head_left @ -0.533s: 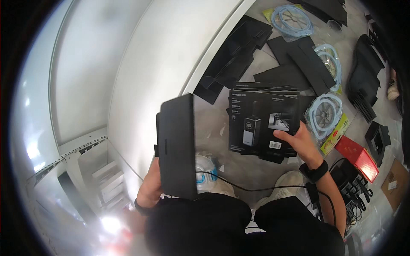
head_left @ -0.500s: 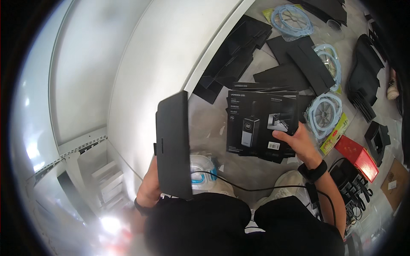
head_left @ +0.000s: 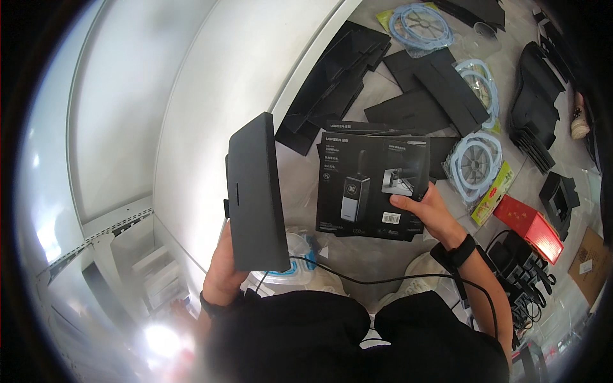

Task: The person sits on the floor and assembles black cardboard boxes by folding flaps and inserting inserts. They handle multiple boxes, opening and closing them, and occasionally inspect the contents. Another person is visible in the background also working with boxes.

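Observation:
My left hand (head_left: pixel 225 268) is closed round a plain black box-like piece (head_left: pixel 255 198) with a short slot in its face, held upright. Most of its fingers are hidden behind the piece. In my right hand (head_left: pixel 434 210) are several flat black printed cartons (head_left: pixel 377 185), stacked and slightly fanned. The top one shows a picture of a power bank and a white barcode label. My right thumb presses on its front; the other fingers are out of sight underneath. A gap separates the plain piece from the printed stack.
Flat black card pieces (head_left: pixel 408 112) lie on the floor ahead, beside bagged pale-blue rings (head_left: pixel 476 167). A red box (head_left: pixel 527 225) and black devices with cables sit at the right. A black cable (head_left: pixel 377 283) crosses my lap. A white panel (head_left: pixel 217 121) rises at the left.
The black piece in my left hand has risen slightly and its front has turned more into view. The whole scene, printed cartons included, has shifted left in the picture. Both holds are unchanged.

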Tool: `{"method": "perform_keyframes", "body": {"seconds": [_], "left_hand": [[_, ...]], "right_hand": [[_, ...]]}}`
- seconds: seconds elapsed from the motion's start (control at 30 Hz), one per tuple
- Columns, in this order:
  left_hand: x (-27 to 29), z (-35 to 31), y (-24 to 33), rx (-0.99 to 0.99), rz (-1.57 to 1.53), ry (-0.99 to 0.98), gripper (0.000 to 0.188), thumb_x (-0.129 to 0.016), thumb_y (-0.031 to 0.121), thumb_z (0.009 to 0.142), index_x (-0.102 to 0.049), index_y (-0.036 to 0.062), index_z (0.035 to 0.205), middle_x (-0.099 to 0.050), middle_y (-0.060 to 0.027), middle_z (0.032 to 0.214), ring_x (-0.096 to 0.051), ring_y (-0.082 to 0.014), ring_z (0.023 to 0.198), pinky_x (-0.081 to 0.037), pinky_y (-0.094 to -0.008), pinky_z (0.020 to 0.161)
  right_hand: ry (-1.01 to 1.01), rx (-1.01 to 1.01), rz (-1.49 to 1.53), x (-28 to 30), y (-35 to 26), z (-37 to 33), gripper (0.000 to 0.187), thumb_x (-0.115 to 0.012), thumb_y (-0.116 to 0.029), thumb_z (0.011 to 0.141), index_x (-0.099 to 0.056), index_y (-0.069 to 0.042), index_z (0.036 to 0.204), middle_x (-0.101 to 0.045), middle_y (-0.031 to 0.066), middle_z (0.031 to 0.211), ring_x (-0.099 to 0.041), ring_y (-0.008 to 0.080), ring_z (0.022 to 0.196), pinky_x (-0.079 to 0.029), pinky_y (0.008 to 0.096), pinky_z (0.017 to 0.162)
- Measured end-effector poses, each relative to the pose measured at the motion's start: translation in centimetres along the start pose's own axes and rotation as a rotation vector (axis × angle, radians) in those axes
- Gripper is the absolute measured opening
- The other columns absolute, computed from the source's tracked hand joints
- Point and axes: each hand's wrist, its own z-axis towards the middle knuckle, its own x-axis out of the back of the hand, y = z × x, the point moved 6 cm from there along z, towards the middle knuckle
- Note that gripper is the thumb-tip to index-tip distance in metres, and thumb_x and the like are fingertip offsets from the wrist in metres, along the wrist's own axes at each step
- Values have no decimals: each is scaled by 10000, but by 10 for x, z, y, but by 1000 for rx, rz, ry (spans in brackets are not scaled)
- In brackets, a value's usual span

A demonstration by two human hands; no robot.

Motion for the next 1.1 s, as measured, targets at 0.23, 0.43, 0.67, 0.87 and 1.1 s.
{"method": "perform_keyframes", "body": {"seconds": [0.23,0.43,0.67,0.87,1.1], "left_hand": [[-22,-8,15,-29,195,133,366,-615,121,972,-605,-46,1298,-698,-96,1179,-672,-175,1048,-544,-307,909],[-25,-1,14,11,340,81,400,-595,73,942,-585,-58,1319,-693,-98,1194,-649,-172,1083,-512,-304,955],[-18,0,15,4,390,131,430,-627,91,944,-568,-50,1345,-686,-107,1213,-647,-176,1103,-511,-312,965],[-20,4,11,-25,456,135,465,-669,74,932,-531,-51,1358,-673,-123,1229,-651,-192,1103,-525,-321,960],[-25,12,5,-83,569,103,454,-715,53,891,-546,-47,1300,-690,-130,1146,-671,-183,1042,-547,-322,909]], "right_hand": [[-9,19,-59,4,7,2,417,-807,-111,895,-635,-18,1264,-716,40,1161,-660,123,1037,-533,292,926],[-15,9,-158,9,25,6,424,-830,-139,882,-638,-16,1239,-716,35,1140,-650,116,1019,-529,291,919],[11,-55,-90,6,26,3,417,-840,-145,874,-652,-21,1225,-718,34,1139,-653,118,1025,-526,291,928],[29,-36,-138,8,30,6,409,-835,-139,875,-655,-18,1222,-721,41,1135,-659,126,1025,-528,293,928],[22,54,-277,2,62,15,475,-841,-129,851,-624,12,1249,-722,70,1144,-663,151,1042,-523,316,963]]}}
